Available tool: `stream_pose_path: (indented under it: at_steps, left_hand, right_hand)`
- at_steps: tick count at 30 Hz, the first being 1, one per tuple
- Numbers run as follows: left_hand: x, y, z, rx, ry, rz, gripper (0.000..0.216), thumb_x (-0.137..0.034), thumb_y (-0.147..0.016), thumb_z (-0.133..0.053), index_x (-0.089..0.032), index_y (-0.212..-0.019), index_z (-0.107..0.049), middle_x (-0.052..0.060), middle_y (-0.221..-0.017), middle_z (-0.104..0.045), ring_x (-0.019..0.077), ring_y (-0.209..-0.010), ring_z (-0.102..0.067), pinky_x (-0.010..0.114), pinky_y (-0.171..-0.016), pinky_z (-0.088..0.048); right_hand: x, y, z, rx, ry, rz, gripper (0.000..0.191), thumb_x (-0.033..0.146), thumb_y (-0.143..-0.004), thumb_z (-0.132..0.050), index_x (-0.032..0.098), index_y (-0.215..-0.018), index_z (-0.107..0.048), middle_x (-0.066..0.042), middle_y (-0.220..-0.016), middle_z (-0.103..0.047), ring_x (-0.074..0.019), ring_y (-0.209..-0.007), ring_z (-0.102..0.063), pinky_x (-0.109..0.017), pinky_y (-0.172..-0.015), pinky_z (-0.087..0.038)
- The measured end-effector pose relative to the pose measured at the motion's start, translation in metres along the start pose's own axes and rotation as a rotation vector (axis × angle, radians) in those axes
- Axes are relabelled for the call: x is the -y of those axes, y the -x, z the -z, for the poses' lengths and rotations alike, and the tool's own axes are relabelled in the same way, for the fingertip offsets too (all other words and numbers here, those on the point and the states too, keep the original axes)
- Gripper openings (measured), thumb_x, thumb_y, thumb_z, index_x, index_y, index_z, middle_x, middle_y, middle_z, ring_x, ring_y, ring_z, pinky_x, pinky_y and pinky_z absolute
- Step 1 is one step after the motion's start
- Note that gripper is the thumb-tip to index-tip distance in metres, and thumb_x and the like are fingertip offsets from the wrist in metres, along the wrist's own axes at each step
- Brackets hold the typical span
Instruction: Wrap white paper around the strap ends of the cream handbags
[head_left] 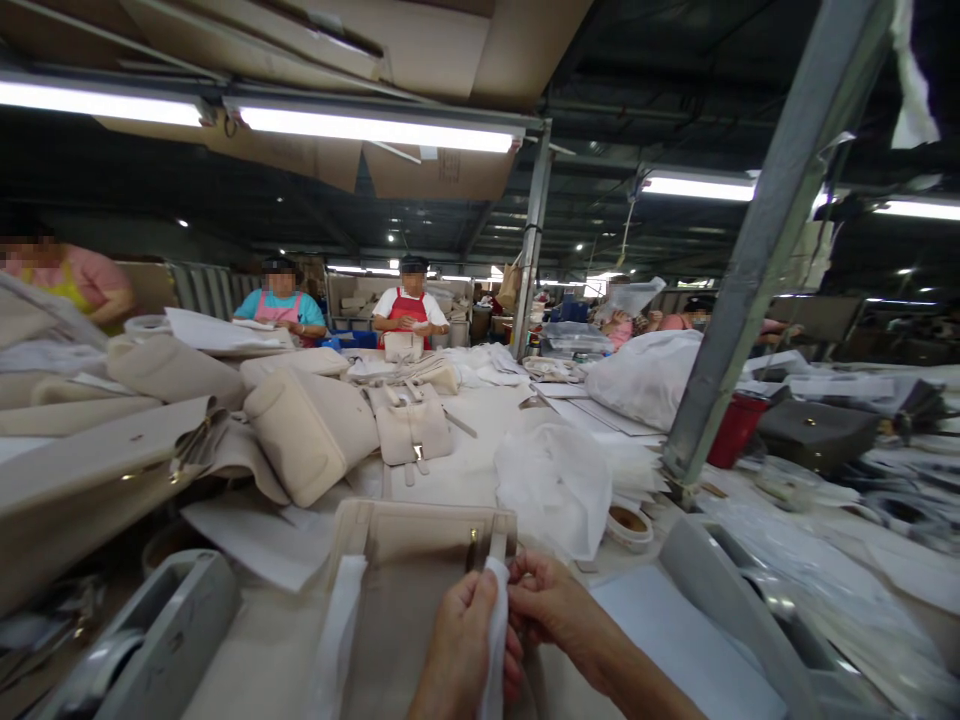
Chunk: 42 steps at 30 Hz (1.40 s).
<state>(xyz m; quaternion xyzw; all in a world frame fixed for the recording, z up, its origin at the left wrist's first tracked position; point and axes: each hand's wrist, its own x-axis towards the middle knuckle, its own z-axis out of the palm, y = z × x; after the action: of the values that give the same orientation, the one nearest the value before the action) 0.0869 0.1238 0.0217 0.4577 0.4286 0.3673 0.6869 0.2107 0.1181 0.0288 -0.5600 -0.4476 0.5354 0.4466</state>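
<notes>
A beige handbag (412, 600) lies on the table right in front of me. Its left strap is covered by a white wrapping strip (341, 625). A second white wrapping (495, 640) runs along the right strap. My left hand (466, 640) is closed round this wrapped strap, thumb on top. From the right, my right hand (551, 605) pinches the edge of the wrapping near its upper end; its fingertips are partly hidden. A brass-coloured metal fitting (473, 545) shows on the bag just beyond my left hand.
Grey tape dispensers flank me, one at left (157, 630) and one at right (739, 600). Beyond are beige bags (311, 430), a crumpled white bag (555, 480), a tape roll (630, 525) and a metal post (750, 260). Co-workers (409, 310) sit across the table.
</notes>
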Motion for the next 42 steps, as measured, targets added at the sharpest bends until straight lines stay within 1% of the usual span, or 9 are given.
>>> stream_pose_path:
  at_steps: [7, 15, 20, 24, 28, 31, 33, 36, 42]
  left_hand:
    - [-0.009, 0.006, 0.002, 0.01, -0.055, -0.01, 0.074, -0.089, -0.06, -0.045, -0.018, -0.077, -0.055, -0.001, -0.042, -0.054, 0.0116, -0.03, -0.045, 0.021, -0.029, -0.032]
    - [-0.012, 0.012, 0.006, -0.02, -0.153, -0.085, 0.075, -0.086, -0.067, -0.042, -0.016, -0.089, -0.058, 0.0, -0.045, -0.056, 0.0136, -0.034, -0.049, 0.021, -0.031, -0.033]
    - [-0.011, 0.015, 0.005, -0.018, -0.152, -0.138, 0.073, -0.086, -0.07, -0.036, -0.017, -0.08, -0.057, 0.0, -0.044, -0.054, 0.0142, -0.033, -0.048, 0.024, -0.031, -0.033]
    - [-0.007, 0.015, 0.008, -0.087, -0.172, -0.205, 0.056, -0.077, -0.079, -0.035, -0.022, -0.077, -0.048, -0.004, -0.045, -0.051, 0.0141, -0.033, -0.047, 0.024, -0.031, -0.031]
    - [-0.002, 0.013, 0.011, -0.153, -0.202, -0.281, 0.035, -0.059, -0.089, -0.036, -0.025, -0.081, -0.042, -0.004, -0.051, -0.054, 0.0135, -0.036, -0.049, 0.023, -0.035, -0.036]
    - [-0.001, 0.011, 0.011, -0.201, -0.218, -0.289, 0.029, -0.053, -0.09, -0.035, -0.024, -0.088, -0.039, -0.002, -0.057, -0.059, 0.0141, -0.036, -0.05, 0.024, -0.037, -0.037]
    - [-0.002, 0.01, 0.01, -0.229, -0.216, -0.279, 0.031, -0.054, -0.088, -0.038, -0.023, -0.096, -0.037, 0.0, -0.059, -0.061, 0.0159, -0.036, -0.051, 0.026, -0.036, -0.038]
    - [-0.003, 0.008, 0.006, -0.241, -0.145, -0.224, 0.049, -0.062, -0.081, -0.048, -0.022, -0.105, -0.032, 0.001, -0.061, -0.064, 0.0183, -0.036, -0.054, 0.027, -0.034, -0.04]
    - [0.002, -0.002, 0.005, -0.218, -0.017, -0.188, 0.069, -0.078, -0.063, -0.059, -0.021, -0.097, -0.041, 0.002, -0.062, -0.065, 0.0148, -0.033, -0.051, 0.026, -0.032, -0.039]
  right_hand:
    - [0.018, 0.011, 0.001, -0.002, 0.08, -0.021, 0.029, 0.037, -0.061, -0.07, 0.019, -0.064, -0.048, 0.007, -0.056, -0.052, -0.0064, -0.051, -0.041, -0.021, -0.048, -0.027]
    - [0.031, 0.016, -0.001, -0.173, 0.226, 0.067, 0.018, 0.032, -0.057, -0.065, 0.02, -0.057, -0.051, 0.006, -0.055, -0.044, -0.0094, -0.055, -0.035, -0.024, -0.05, -0.024]
    - [0.042, 0.028, -0.01, -0.129, 0.254, -0.007, 0.008, 0.024, -0.056, -0.056, 0.018, -0.054, -0.06, 0.003, -0.054, -0.051, -0.0114, -0.057, -0.041, -0.024, -0.05, -0.022]
    - [0.046, 0.03, -0.015, -0.101, 0.024, -0.079, 0.012, 0.02, -0.052, -0.055, 0.017, -0.061, -0.064, 0.003, -0.056, -0.049, -0.008, -0.054, -0.038, -0.02, -0.045, -0.015]
    - [0.037, 0.022, -0.02, -0.053, -0.326, -0.174, 0.022, 0.028, -0.054, -0.071, 0.015, -0.067, -0.058, 0.005, -0.058, -0.047, -0.0038, -0.049, -0.036, -0.015, -0.04, -0.009]
    - [0.026, 0.014, -0.024, 0.008, -0.434, -0.148, 0.035, 0.032, -0.053, -0.082, 0.015, -0.071, -0.058, 0.007, -0.055, -0.046, -0.0017, -0.044, -0.035, -0.013, -0.037, -0.009]
    - [0.021, 0.011, -0.025, 0.039, -0.447, -0.101, 0.039, 0.037, -0.055, -0.084, 0.014, -0.075, -0.06, 0.006, -0.055, -0.048, -0.002, -0.043, -0.039, -0.013, -0.035, -0.009]
    - [0.016, 0.008, -0.025, 0.029, -0.454, -0.067, 0.041, 0.04, -0.055, -0.085, 0.015, -0.077, -0.061, 0.006, -0.054, -0.049, -0.0022, -0.043, -0.041, -0.012, -0.034, -0.01]
    - [0.011, 0.003, -0.02, 0.072, -0.472, -0.056, 0.045, 0.044, -0.054, -0.084, 0.013, -0.077, -0.062, 0.012, -0.044, -0.037, 0.0008, -0.038, -0.021, -0.013, -0.035, -0.007]
